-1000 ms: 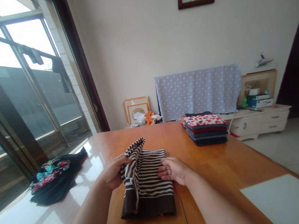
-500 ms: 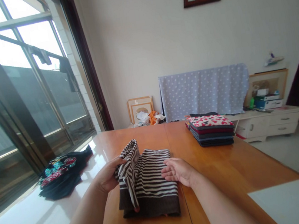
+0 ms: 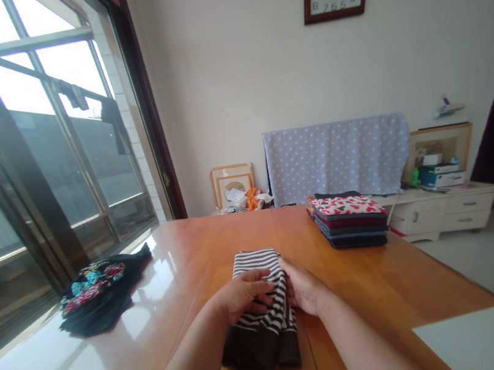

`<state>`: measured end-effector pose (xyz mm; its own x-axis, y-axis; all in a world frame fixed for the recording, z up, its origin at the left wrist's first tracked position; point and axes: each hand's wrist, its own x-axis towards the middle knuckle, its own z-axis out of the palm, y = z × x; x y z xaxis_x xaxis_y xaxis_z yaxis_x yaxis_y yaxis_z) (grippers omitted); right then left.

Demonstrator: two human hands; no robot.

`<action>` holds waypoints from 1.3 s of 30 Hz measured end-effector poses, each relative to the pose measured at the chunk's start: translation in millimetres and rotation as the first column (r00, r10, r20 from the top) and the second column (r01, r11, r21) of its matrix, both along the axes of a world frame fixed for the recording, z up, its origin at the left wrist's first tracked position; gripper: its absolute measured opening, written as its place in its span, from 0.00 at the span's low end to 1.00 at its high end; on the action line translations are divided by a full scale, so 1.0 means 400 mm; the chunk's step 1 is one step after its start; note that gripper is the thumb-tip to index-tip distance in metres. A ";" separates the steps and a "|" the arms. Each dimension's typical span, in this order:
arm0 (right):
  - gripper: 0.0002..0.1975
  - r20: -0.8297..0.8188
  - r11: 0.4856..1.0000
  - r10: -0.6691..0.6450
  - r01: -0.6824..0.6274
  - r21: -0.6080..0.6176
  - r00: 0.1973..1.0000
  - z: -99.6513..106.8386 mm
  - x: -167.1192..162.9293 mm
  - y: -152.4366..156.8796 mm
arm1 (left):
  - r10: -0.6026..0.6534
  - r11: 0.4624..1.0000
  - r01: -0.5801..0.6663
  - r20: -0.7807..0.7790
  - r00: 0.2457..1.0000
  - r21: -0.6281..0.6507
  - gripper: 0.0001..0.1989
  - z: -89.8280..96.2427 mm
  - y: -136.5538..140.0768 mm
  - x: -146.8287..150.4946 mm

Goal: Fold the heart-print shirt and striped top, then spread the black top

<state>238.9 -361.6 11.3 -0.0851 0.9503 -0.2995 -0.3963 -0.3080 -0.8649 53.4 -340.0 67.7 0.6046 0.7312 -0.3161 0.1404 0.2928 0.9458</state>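
A brown-and-white striped knit garment with dark ribbed edges lies folded into a narrow strip on the table, its ribbed end towards me. Across the top of it rests my left hand, open, fingers apart and pointing right. My right hand is against the garment's right edge, open with the fingers extended; some fingertips are hidden by the cloth.
On the wooden table, a stack of folded clothes stands at the back right. A black garment with a colourful floral pattern lies crumpled at left. A white sheet lies at front right.
My left hand has moved right, bringing the garment's left half over onto the right half, so it is narrower. The right hand stays at the right edge.
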 end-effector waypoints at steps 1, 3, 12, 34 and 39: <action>0.20 0.027 1.000 -0.016 0.016 0.006 1.000 0.000 -0.002 -0.001 | 0.004 1.000 -0.004 0.004 1.000 -0.008 0.36 -0.002 0.004 -0.007; 0.13 0.087 0.999 -0.042 0.040 0.024 0.995 0.002 -0.007 -0.004 | 0.044 0.999 -0.044 0.015 0.999 -0.003 0.32 0.000 0.017 -0.025; 0.13 0.191 0.995 -0.084 0.072 0.070 0.978 0.023 -0.007 -0.018 | 0.261 0.904 -0.208 -0.097 0.960 0.373 0.25 -0.037 0.057 -0.035; 0.12 0.501 0.985 0.108 -0.160 0.060 0.858 0.052 0.052 -0.060 | 0.126 0.500 0.420 -0.543 0.830 0.757 0.52 -0.059 -0.050 -0.050; 0.11 0.589 0.991 -0.116 0.056 0.119 0.800 0.018 0.061 -0.025 | 0.274 0.558 0.154 -0.357 0.893 0.815 0.29 -0.071 -0.018 -0.061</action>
